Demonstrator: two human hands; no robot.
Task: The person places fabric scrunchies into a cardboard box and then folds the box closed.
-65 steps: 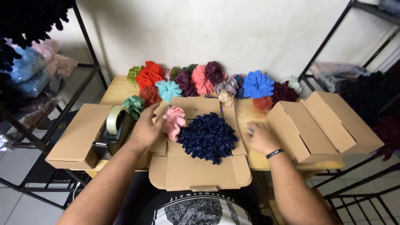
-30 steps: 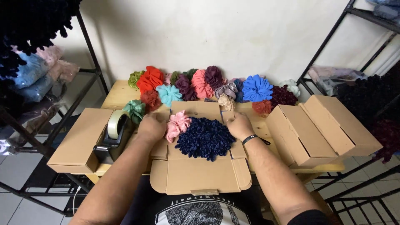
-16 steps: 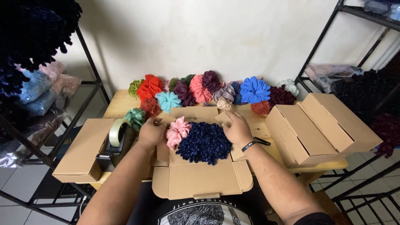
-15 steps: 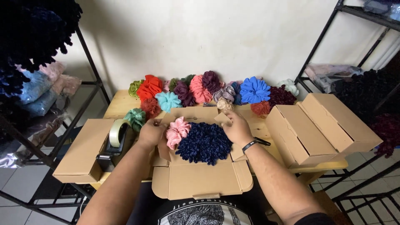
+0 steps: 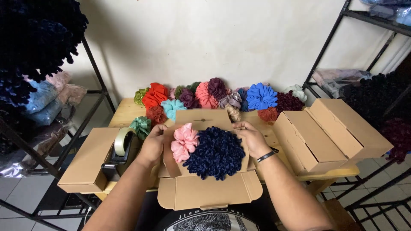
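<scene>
At frame centre, the left hand (image 5: 153,144) and right hand (image 5: 252,137) grip opposite side walls of the open brown cardboard mailer box (image 5: 205,188), fluffy navy scrunchie (image 5: 217,152) between them.

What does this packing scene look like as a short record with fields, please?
left hand: on the left wall of the open cardboard box
right hand: on the box's right wall
inside box: navy scrunchie, pink scrunchie
behind box: row of coloured scrunchies
left of box: tape dispenser
right: closed boxes

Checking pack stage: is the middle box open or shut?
Open. The box's lid lies flat; pink scrunchie and navy scrunchie show inside.
</scene>
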